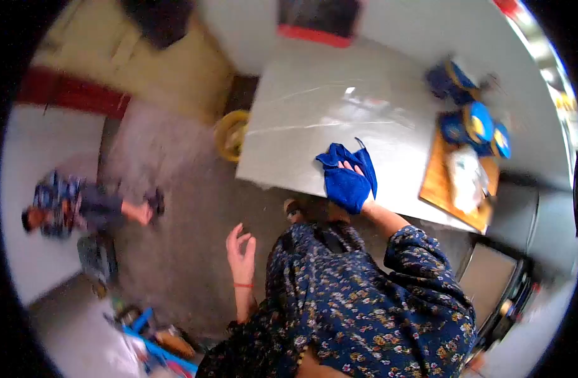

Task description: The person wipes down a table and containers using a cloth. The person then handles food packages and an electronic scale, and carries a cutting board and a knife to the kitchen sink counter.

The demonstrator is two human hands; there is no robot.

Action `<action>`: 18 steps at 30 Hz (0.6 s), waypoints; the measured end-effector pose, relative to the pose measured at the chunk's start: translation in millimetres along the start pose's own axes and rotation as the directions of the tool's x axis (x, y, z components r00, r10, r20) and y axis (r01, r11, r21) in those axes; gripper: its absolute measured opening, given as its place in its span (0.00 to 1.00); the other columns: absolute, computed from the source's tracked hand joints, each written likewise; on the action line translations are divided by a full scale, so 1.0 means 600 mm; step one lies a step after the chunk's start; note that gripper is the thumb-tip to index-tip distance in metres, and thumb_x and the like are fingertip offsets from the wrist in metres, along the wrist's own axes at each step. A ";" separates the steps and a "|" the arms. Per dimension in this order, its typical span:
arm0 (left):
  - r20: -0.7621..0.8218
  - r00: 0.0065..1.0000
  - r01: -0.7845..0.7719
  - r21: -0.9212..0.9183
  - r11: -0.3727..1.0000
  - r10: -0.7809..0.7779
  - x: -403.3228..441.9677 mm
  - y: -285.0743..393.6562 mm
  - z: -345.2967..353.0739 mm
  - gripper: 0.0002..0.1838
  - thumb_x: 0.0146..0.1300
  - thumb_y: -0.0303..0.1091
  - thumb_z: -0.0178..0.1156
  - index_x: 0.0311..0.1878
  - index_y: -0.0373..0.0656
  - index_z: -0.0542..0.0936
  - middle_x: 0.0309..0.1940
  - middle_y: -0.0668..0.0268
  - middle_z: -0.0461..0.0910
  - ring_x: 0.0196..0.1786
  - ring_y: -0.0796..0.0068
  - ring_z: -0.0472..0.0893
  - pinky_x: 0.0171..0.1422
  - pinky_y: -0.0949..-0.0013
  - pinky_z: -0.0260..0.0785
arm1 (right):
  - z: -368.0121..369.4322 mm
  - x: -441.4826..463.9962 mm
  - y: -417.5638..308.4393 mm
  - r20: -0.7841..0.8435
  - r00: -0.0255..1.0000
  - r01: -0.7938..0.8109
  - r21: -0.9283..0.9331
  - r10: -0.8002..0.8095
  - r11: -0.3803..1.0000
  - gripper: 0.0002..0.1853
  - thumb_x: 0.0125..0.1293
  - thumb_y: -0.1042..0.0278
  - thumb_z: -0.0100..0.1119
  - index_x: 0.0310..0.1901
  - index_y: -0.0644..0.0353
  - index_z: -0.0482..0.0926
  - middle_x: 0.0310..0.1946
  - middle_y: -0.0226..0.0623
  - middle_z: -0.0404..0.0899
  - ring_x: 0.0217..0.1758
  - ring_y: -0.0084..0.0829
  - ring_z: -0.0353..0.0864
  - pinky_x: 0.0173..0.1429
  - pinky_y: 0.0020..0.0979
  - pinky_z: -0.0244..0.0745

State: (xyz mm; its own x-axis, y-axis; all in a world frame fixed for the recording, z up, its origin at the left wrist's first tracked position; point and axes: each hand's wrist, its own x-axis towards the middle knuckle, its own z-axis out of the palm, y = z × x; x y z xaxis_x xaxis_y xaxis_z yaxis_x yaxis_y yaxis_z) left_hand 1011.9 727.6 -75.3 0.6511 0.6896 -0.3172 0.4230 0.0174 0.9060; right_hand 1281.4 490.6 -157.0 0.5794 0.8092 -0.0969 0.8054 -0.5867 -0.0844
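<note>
We look down at a pale, glossy table [289, 151]. Our right hand [358, 179] is over its near edge, wrapped in a bright blue cloth [347, 194]. Fingertips show between the folds — we cannot tell how firmly they close on it, or whether the cloth touches the tabletop. Our left hand [242, 255] hangs beside us over the floor, fingers loosely curled and apart, holding nothing, a red band [242, 286] around its wrist. To the right, blue containers [470, 124] stand near a whitish bundle [466, 183] on a wooden board [435, 173].
</note>
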 end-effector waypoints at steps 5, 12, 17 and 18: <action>0.248 0.955 -0.201 0.138 0.970 0.163 0.066 0.086 0.096 0.25 0.60 0.31 0.62 0.61 0.42 0.70 0.58 0.60 0.67 0.49 0.70 0.77 0.57 0.66 0.68 | -0.006 -0.053 0.181 0.041 0.898 -0.439 0.137 0.438 0.888 0.29 0.66 0.51 0.44 0.67 0.54 0.63 0.69 0.46 0.58 0.72 0.43 0.57 0.71 0.48 0.53; 0.514 0.819 -0.429 0.255 0.867 0.254 0.125 0.198 0.263 0.27 0.56 0.31 0.64 0.60 0.43 0.71 0.57 0.57 0.68 0.47 0.68 0.76 0.57 0.64 0.69 | 0.024 -0.009 0.246 -0.053 0.711 -0.675 0.229 0.701 0.701 0.26 0.67 0.58 0.41 0.66 0.56 0.63 0.69 0.47 0.58 0.73 0.49 0.54 0.72 0.51 0.48; 0.689 0.631 -0.561 0.088 0.823 0.357 0.177 0.298 0.476 0.28 0.56 0.32 0.65 0.61 0.45 0.70 0.58 0.57 0.67 0.47 0.67 0.78 0.57 0.64 0.69 | 0.001 -0.075 0.286 -0.341 0.861 -0.092 0.625 0.378 0.775 0.17 0.51 0.61 0.58 0.43 0.58 0.80 0.48 0.46 0.77 0.58 0.45 0.72 0.63 0.42 0.63; 0.732 0.580 -0.574 0.056 0.817 0.358 0.183 0.321 0.527 0.29 0.56 0.32 0.65 0.62 0.45 0.70 0.58 0.57 0.66 0.48 0.68 0.78 0.58 0.64 0.69 | -0.046 -0.084 0.280 -0.205 0.815 -0.224 0.751 0.542 0.621 0.12 0.47 0.63 0.62 0.32 0.59 0.80 0.34 0.44 0.79 0.44 0.45 0.76 0.53 0.40 0.68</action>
State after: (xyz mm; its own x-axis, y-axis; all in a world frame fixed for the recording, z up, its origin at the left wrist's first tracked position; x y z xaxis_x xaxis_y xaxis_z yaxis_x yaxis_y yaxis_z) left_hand 1364.4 577.7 -24.6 0.9901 -0.1242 -0.0652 0.0068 -0.4219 0.9066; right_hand 1390.9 352.3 -138.7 0.9344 0.3476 0.0784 0.2761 -0.5672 -0.7759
